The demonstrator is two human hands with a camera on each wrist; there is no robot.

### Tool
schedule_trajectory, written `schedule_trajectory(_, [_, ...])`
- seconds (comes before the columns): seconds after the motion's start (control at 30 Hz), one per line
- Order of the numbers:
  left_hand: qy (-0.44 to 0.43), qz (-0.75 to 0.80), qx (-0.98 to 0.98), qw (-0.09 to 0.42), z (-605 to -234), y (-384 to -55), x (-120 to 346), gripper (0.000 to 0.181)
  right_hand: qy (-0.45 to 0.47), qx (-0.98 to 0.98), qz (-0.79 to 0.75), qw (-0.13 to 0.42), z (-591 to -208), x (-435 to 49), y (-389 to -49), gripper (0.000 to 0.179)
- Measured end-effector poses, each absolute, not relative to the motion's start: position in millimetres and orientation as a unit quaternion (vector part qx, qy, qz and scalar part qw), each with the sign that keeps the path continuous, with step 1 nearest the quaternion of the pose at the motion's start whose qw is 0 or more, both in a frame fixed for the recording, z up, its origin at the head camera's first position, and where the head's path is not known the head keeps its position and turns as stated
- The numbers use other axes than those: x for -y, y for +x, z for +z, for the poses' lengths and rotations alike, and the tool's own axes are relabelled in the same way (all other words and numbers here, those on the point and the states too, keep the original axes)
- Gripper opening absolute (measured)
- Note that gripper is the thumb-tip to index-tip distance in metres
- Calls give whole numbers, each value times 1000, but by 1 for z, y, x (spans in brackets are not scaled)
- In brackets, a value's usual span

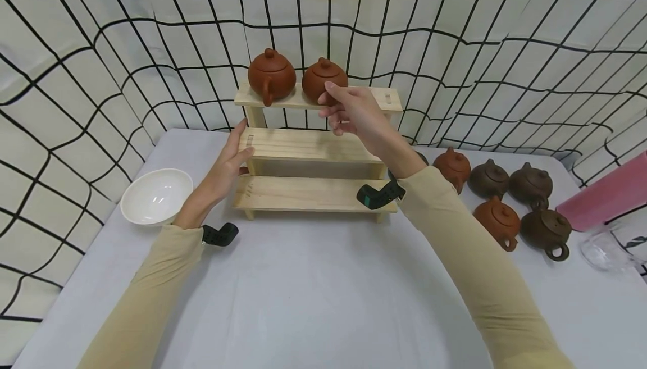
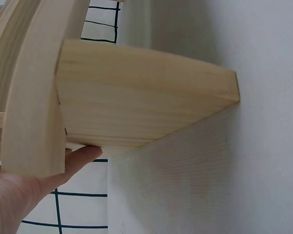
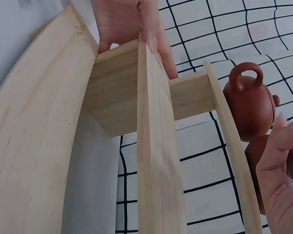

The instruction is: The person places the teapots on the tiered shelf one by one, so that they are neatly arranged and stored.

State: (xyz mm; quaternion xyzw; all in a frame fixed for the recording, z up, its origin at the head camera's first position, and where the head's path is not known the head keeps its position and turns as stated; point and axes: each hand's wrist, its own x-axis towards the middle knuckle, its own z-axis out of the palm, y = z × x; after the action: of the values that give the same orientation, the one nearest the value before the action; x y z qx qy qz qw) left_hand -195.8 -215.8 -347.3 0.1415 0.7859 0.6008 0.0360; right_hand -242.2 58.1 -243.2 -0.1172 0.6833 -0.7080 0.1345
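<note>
A three-tiered wooden display stand [image 1: 313,145] stands on the table. On its top tier sit two reddish-brown clay teapots side by side: a left teapot [image 1: 271,72] with its handle toward me, and a right teapot [image 1: 323,72]. My right hand [image 1: 360,115] pinches the right teapot at its near side, with the fingers curled where the handle is hidden. My left hand [image 1: 222,169] holds the stand's left end. Its thumb lies on the middle tier and its other fingers reach behind, as the right wrist view shows of this hand [image 3: 124,22].
Several more clay teapots [image 1: 497,220], red and dark brown, stand at the right. Beyond them are a pink cylinder [image 1: 606,192] and a clear glass vessel [image 1: 609,248]. A white bowl [image 1: 156,196] sits at the left. Black wire grid panels [image 1: 434,32] enclose the table's back and sides.
</note>
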Motion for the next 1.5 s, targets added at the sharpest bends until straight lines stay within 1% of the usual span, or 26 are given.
schedule_trajectory(0.27, [143,611,-777,42,-346,-195,215,70,-122,-678,-714,128,-244,-48,-242,37])
schedule_trajectory(0.87, [137,597,-790,41,-343,-195,215,69,-109,-677,-716,126,-249,-51,-236,33])
schedule_trajectory(1.1, [135,593,-793,40,-345,-195,215,69,-84,-694,-710,88,-253,-74,-224,32])
schedule_trajectory(1.3, [133,595,-792,42,-348,-193,218,70,-87,-710,-693,85,-256,-104,-208,25])
schedule_trajectory(1.5, [136,597,-789,40,-347,-196,216,69,-102,-767,-628,85,-259,-142,-184,22])
